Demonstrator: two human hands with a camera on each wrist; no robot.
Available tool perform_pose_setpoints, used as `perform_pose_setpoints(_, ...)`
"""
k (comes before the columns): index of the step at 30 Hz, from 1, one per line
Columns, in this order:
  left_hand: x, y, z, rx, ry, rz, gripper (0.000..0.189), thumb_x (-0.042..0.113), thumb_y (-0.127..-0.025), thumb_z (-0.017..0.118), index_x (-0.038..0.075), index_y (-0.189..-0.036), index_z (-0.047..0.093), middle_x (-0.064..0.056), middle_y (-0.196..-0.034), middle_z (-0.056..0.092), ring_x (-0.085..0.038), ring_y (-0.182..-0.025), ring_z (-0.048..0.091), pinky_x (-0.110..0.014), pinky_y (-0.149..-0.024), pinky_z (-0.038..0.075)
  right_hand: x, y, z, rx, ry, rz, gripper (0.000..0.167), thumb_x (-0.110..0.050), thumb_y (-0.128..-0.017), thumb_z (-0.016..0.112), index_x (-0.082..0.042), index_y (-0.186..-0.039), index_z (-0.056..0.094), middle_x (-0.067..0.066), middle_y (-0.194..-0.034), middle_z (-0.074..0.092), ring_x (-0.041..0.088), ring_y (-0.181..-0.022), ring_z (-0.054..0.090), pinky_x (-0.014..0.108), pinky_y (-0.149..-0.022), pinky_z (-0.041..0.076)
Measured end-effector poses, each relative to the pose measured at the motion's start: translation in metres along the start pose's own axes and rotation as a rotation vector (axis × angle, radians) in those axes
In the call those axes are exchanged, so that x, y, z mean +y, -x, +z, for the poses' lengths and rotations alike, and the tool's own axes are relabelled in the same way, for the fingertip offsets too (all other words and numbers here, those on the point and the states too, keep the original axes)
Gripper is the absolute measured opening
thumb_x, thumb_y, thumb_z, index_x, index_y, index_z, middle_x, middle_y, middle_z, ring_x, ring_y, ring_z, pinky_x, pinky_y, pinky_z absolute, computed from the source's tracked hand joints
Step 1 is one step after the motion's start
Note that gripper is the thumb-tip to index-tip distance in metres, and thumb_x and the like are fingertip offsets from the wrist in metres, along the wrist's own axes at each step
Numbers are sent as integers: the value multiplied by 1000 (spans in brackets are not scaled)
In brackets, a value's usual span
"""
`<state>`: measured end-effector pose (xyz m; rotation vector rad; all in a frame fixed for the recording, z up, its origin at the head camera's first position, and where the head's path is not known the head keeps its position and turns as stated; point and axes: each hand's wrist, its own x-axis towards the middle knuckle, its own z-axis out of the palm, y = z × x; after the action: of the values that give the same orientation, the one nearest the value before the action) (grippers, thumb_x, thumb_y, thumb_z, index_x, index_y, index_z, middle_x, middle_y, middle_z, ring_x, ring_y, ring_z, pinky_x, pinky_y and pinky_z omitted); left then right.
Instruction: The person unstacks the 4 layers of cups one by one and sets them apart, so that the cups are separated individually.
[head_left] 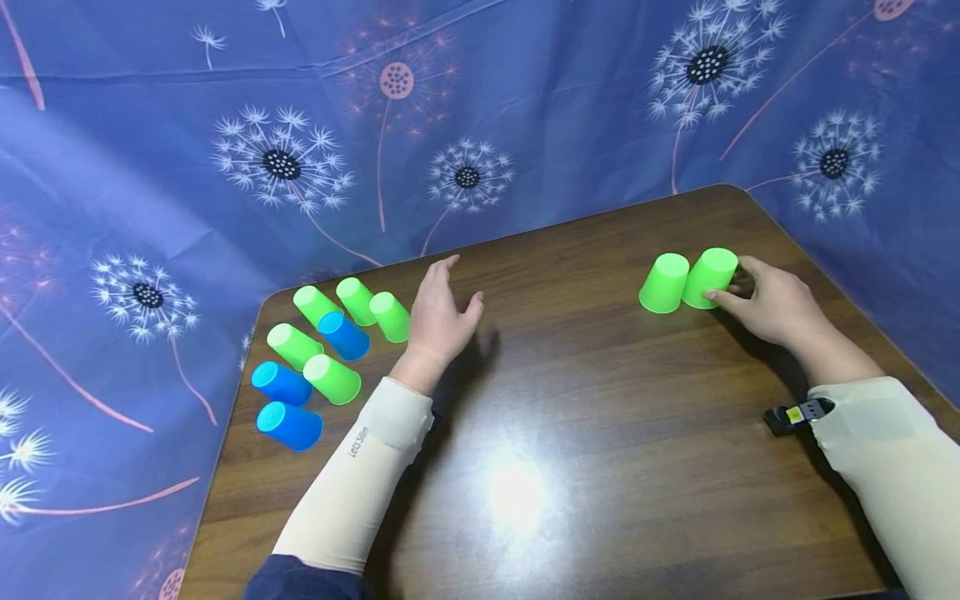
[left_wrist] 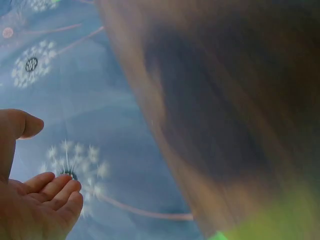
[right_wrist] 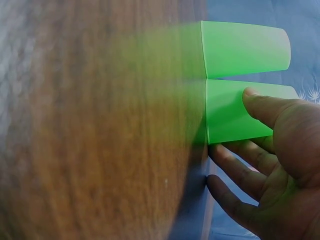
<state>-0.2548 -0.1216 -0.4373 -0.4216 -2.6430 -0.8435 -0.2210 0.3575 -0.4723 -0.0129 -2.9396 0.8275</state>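
Observation:
At the table's far right, two upside-down green cups stand side by side, the left one [head_left: 664, 283] touching the right one [head_left: 711, 277]. My right hand [head_left: 772, 300] holds the right cup from its right side. In the right wrist view the thumb [right_wrist: 262, 107] lies across that cup's wall, and the other fingers reach behind it. My left hand [head_left: 438, 321] is held over the table with its fingers extended and thumb apart, holding nothing. Just left of it stands a green cup [head_left: 390, 317], partly overlapped by the hand in the head view.
More upturned cups cluster at the table's left: several green ones, such as a green cup [head_left: 332, 380] at the front, and three blue ones, including a blue cup [head_left: 289, 426] nearest me. A blue dandelion-print cloth [head_left: 555, 108] hangs behind the wooden table [head_left: 585, 400].

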Motion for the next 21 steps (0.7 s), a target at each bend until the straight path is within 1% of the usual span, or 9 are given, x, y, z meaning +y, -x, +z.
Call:
perform_pose_setpoints(4, 10, -5, 18, -7, 19, 10, 67, 26, -95, 74, 3, -152, 47, -13, -146, 56, -30, -131, 57, -44, -106, 50, 0, 0, 1, 5, 2, -2, 67, -51, -100, 68, 3, -136, 51, 31, -113, 68, 56, -109, 58, 73, -89, 41)
perform_pose_setpoints(10, 29, -11, 40, -76, 62, -8, 68, 28, -96, 74, 6, -154, 45, -11, -144, 56, -31, -126, 59, -43, -102, 52, 1, 0, 1, 5, 1, -1, 68, -52, -100, 68, 3, -136, 51, 32, -115, 68, 58, -111, 58, 74, -91, 40)
perform_pose_setpoints(16, 49, -17, 57, -154, 101, -16, 70, 32, -98, 73, 8, -156, 42, -9, -147, 53, -29, -130, 57, -43, -104, 52, 0, 1, 1, 11, 1, -5, 66, -51, -100, 68, 2, -135, 52, 31, -114, 69, 57, -110, 59, 74, -91, 40)
perform_pose_setpoints(21, 63, -22, 71, -193, 111, -3, 71, 34, -98, 74, 8, -156, 42, -9, -148, 53, -26, -133, 55, -39, -107, 50, 0, 0, 2, 28, -1, -14, 62, -49, -100, 69, 1, -132, 53, 31, -111, 69, 56, -107, 60, 73, -88, 41)
